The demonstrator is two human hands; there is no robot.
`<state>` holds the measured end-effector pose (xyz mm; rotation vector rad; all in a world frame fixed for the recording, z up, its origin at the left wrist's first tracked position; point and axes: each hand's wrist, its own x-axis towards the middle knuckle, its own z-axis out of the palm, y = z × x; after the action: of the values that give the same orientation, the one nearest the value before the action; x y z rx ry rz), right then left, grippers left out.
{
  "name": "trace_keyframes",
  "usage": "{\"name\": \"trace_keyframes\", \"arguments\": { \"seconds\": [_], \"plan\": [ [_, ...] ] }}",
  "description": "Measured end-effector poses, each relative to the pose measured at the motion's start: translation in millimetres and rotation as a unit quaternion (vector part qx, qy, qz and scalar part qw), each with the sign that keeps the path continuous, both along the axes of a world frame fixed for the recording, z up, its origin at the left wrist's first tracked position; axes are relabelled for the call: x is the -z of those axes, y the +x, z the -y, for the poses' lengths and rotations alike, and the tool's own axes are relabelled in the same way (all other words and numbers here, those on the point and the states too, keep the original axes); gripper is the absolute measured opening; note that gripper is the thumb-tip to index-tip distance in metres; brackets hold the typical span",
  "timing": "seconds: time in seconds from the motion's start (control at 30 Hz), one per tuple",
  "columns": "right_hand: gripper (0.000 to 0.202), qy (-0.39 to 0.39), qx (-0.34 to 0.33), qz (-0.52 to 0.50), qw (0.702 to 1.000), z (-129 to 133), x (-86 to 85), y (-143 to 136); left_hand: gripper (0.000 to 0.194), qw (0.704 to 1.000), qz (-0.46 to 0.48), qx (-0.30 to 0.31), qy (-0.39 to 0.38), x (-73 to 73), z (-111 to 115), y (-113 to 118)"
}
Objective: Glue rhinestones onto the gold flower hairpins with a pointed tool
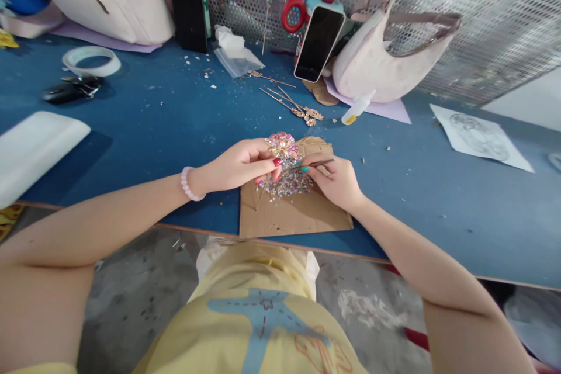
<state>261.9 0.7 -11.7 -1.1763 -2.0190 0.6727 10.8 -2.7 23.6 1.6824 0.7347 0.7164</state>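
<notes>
While the left hand (256, 165) pinches a pink, pearl-centred flower ornament (283, 145) at the frame's centre, the right hand (335, 181) grips thin dark tweezers (322, 163) over small glittering multicoloured stones (289, 182) on brown flat cardboard (298, 216).

the left hand (252, 165) holds a pink flower ornament (283, 144) over loose sparkly pieces (287, 184).

A pink, gem-petalled flower ornament with a pale bead centre (283, 144) sits beside loose, multicoloured sparkling gems (289, 186) scattered on brown cardboard (302, 219); slim dark metal tweezers (323, 162) slant over them.
</notes>
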Motion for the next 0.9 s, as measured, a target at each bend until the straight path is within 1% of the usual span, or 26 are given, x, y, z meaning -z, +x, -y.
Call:
{"name": "trace_keyframes", "arguments": {
  "seconds": [0.27, 0.47, 0.9],
  "plan": [
    [0.018, -0.005, -0.034, 0.012, 0.999, 7.7, -6.7, -5.9, 0.028, 1.0, -0.006, -0.003, 0.005, -0.8, 1.0, -0.5],
    [0.019, 0.013, -0.017, 0.016, 1.0, 9.1, -4.6, -5.3, 0.029, 1.0, -0.016, -0.003, 0.009, -2.6, 1.3, 0.1],
    [0.017, 0.041, -0.016, 0.011, 0.999, 9.3, -3.4, -2.8, 0.027, 1.0, -0.011, -0.011, -0.003, -1.7, 0.2, -0.6]
  ]
}}
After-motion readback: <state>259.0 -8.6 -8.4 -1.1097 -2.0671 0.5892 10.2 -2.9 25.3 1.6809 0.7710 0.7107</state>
